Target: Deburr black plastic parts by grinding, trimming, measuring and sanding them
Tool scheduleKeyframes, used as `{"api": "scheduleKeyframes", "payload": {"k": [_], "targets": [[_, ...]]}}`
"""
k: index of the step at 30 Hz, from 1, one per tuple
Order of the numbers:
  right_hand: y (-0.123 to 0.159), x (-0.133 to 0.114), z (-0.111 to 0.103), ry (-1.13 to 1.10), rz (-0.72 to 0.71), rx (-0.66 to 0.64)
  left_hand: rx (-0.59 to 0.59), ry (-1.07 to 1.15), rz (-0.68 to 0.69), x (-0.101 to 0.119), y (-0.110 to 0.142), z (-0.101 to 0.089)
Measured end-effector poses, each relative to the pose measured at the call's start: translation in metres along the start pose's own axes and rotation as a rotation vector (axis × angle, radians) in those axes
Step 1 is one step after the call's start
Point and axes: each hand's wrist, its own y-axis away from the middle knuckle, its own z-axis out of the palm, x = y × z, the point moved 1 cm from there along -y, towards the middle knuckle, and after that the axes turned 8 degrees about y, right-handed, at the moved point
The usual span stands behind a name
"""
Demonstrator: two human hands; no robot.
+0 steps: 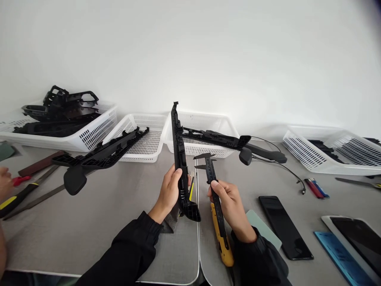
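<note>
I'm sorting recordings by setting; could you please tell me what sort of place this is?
Probably a workshop: the right hand holds a black caliper, the left hand a long black part, and a white basket heaped with more black parts stands near the wall.

Black, glossy rectangular phone (285, 228) lies just beside a pale-green flat pad (263, 229) on the grey metallic surface (113, 222); slim red and blue lighters (315, 188) lie beyond.
</note>
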Motion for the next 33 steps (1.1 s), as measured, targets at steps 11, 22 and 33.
{"api": "scheduleKeyframes", "payload": {"k": [11,22,33], "targets": [[0.004,-0.001,0.023,-0.074,-0.021,-0.114,0.071,0.023,0.034,0.002,0.0,-0.001],[0.004,0.003,0.024,-0.012,-0.004,-0.063,0.085,0.056,0.048,0.001,0.0,-0.001],[0.004,0.003,0.028,-0.212,0.114,-0.153,0.091,0.053,0.063,0.004,0.0,0.001]]}}
